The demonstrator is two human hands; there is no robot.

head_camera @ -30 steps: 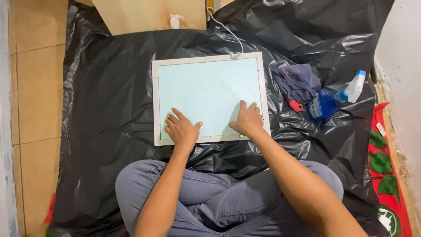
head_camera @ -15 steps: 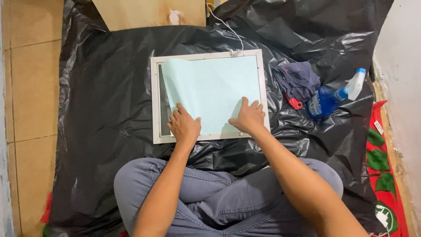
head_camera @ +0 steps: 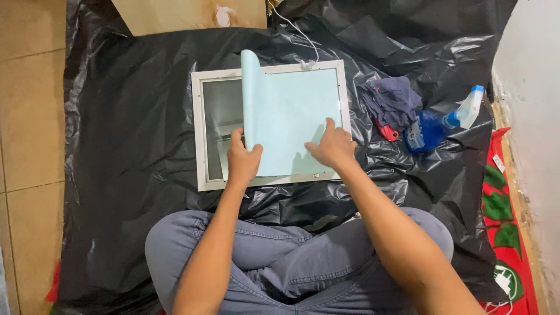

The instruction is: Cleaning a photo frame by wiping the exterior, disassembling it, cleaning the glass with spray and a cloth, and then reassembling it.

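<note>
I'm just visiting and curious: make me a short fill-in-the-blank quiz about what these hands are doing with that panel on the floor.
1. The left hand lifts the edge of a pale ____ sheet.
2. The right hand presses flat on the sheet, which lies on a white-framed panel laid on black ____ sheeting.
3. To the right lies a ____ spray bottle, beside a crumpled cloth.

Missing words: blue; plastic; blue

Frame (head_camera: 201, 125): flat on the plastic sheeting (head_camera: 134, 146), directly ahead of the crossed legs (head_camera: 280, 256).
Film sheet (head_camera: 291, 122): on the frame's right part, left edge curled upward; frame's left part uncovered.
Left hand (head_camera: 242, 160): at the sheet's lower left edge.
Right hand (head_camera: 329, 146): on the sheet's lower right.
Cloth (head_camera: 394, 99): right of the frame.
Spray bottle (head_camera: 443, 122): right of the cloth, lying on the sheeting.
Cardboard (head_camera: 175, 14): behind the frame.
</note>
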